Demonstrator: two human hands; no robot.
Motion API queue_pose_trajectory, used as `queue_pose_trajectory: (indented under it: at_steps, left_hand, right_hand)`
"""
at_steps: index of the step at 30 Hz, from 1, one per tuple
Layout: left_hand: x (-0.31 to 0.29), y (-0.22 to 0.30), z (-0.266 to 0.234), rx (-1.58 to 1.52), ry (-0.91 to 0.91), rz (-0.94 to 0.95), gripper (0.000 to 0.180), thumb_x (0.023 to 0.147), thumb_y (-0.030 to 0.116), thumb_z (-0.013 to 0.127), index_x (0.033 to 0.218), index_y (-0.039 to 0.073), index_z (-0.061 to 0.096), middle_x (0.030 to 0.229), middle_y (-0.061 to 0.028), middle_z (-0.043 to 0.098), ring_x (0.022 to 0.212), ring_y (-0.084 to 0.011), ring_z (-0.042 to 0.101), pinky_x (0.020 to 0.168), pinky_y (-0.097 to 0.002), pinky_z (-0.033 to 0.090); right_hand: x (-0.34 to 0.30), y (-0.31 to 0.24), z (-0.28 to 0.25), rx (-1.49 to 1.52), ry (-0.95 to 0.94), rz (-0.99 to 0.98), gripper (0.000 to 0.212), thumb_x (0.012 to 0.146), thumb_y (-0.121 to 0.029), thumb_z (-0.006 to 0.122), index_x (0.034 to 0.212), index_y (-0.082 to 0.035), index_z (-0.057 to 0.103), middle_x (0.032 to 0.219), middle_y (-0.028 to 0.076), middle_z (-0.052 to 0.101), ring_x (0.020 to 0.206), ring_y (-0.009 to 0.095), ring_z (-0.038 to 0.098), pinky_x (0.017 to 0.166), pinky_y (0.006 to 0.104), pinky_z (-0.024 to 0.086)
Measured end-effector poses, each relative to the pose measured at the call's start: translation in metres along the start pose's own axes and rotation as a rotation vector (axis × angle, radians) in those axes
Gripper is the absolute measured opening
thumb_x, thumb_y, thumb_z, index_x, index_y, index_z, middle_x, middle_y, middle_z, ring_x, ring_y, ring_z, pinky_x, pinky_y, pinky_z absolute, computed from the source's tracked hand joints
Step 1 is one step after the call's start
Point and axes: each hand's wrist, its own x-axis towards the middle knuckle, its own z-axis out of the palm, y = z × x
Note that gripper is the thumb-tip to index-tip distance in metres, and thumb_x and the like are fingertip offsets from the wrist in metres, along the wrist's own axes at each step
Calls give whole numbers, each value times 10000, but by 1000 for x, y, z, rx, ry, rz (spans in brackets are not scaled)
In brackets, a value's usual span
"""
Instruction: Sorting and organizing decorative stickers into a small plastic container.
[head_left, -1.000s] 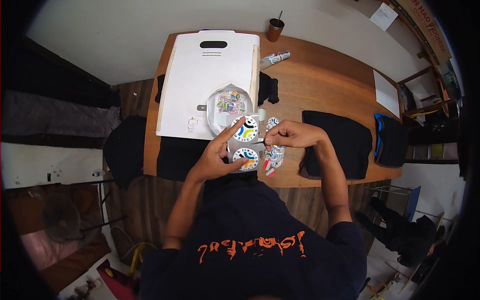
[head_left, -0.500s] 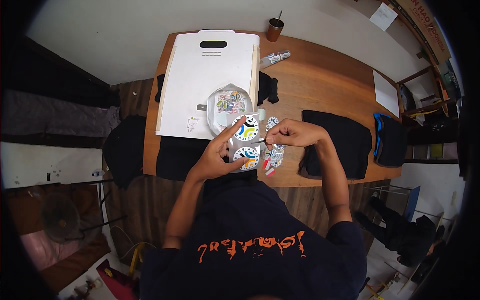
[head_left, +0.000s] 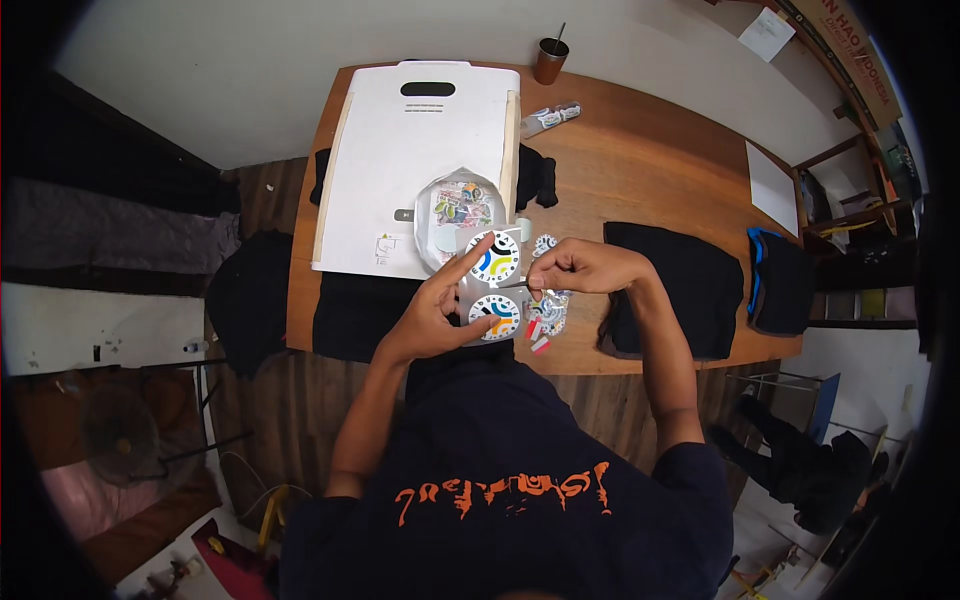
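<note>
Holding sticker sheet (head_left: 489, 290), left fingers (head_left: 466, 262) atop

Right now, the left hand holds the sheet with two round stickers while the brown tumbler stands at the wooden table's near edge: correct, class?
Not quite: the head view shows the brown tumbler at the far edge of the wooden table. The left hand does hold the sticker sheet.
</note>
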Motion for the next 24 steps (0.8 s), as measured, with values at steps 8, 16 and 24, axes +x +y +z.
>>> queue_pose_trajectory:
  at_steps: [8,16,24]
  left_hand:
    - [0,-4,0,9,-13,22,908,794,-117,738,1559,18,268,1572,-173,313,1379,-216,421,1119,-360,411]
    - [0,0,1,16,-5,14,905,795,-110,741,1558,16,270,1580,-175,302,1382,-212,414,1117,-352,409]
    - [1,-1,-1,14,-1,2,910,789,-112,744,1558,19,274,1574,-170,314,1367,-209,431,1105,-348,424]
  right_hand:
    - [3,4,-2,-22,-29,18,339,1043,-298,560,995,9,697,824,-20,642,785,54,491,715,250,433]
    - [7,10,-4,-61,-50,32,351,1044,-314,554,1012,2,703,851,-6,664,804,54,504,730,251,441]
    - [7,7,-4,-74,-48,31,362,1046,-323,547,984,-3,705,795,-13,641,758,51,484,693,258,430]
